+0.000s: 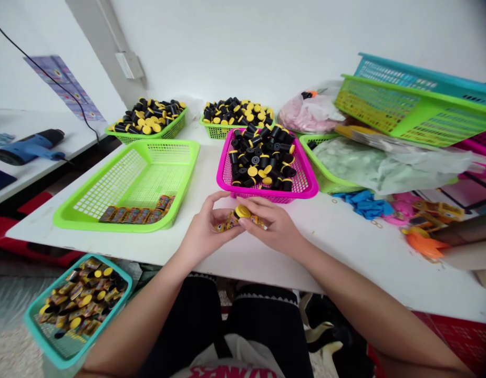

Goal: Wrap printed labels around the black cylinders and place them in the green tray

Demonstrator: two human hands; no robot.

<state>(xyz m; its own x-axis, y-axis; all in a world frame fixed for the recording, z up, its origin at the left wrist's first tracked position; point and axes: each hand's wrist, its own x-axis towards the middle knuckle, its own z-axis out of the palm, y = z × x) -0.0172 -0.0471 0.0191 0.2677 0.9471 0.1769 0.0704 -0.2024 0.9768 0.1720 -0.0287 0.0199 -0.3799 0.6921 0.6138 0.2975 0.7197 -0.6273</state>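
Observation:
My left hand (204, 230) and my right hand (275, 227) meet above the table's front part, close to the magenta basket (266, 195). Between my fingers is a small black piece with a round yellow cap (243, 211). My right thumb and fingers pinch it. Yellow printed sleeves (226, 222) show within my curled left hand, and more printed film shows by my right fingers; how many is hidden. Loose black pieces with yellow caps (262, 157) fill the magenta basket. In the light green basket (126, 227), printed sleeved pieces (134, 215) lie in a row along the near side.
Two green baskets (174, 125) of black-and-yellow pieces stand at the back. A teal basket (32, 315) of sleeved pieces is below the table's left edge. Stacked baskets (408, 113), plastic bags (369, 163) and blue balloons (363, 203) are on the right; a blue heat gun (30, 147) lies left.

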